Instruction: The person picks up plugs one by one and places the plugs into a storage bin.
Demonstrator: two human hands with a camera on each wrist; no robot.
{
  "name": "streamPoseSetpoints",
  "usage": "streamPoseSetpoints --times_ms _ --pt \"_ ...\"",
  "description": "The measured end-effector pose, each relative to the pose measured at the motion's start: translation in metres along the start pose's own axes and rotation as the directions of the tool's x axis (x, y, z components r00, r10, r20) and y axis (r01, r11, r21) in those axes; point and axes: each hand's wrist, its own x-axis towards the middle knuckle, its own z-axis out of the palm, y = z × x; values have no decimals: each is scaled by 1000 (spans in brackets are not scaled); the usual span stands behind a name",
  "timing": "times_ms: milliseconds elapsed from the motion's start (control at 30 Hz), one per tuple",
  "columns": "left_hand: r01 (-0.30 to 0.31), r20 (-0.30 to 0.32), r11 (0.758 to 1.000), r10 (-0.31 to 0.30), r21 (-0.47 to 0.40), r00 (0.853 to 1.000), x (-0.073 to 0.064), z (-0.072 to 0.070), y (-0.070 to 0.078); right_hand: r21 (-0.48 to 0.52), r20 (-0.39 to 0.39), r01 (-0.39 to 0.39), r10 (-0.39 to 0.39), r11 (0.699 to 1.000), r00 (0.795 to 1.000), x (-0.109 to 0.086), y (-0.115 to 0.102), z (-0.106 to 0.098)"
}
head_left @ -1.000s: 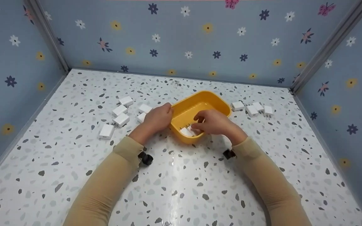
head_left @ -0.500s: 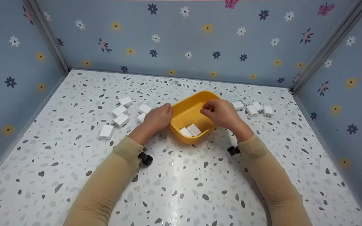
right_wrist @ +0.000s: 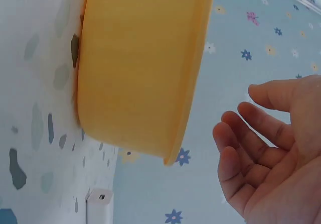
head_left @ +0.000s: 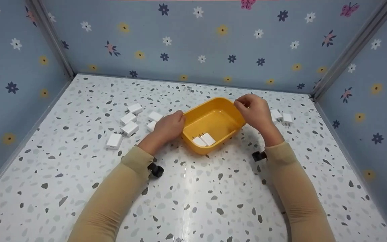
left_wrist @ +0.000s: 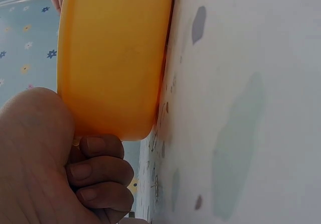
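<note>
A yellow plastic bin (head_left: 218, 125) sits slantwise on the speckled table. Two white charger plugs (head_left: 208, 138) lie side by side on its floor at the near end, prongs pointing away. My left hand (head_left: 170, 126) grips the bin's left end; in the left wrist view its thumb (left_wrist: 35, 113) lies at the rim and the fingers (left_wrist: 103, 170) are curled by the wall. Just off the bin's right end is my right hand (head_left: 255, 111), raised above the table. Its fingers (right_wrist: 246, 141) are loosely bent in the right wrist view, holding nothing.
Several white charger plugs (head_left: 128, 118) lie left of the bin, two of them partly behind my left hand. More plugs (head_left: 286, 119) lie beyond my right hand, partly hidden by it. A flower-patterned blue wall (head_left: 183, 43) closes off the back and both sides.
My right hand has risen out of the bin and moved right past its rim, uncovering the two plugs inside. My left hand and the bin have stayed put.
</note>
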Motion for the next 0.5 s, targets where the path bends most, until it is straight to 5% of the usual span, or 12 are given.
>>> streamPoseSetpoints --times_ms 500 --pt "15 14 1000 -15 5 1000 2 1 -1 -17 -79 -129 127 991 989 9 25 -6"
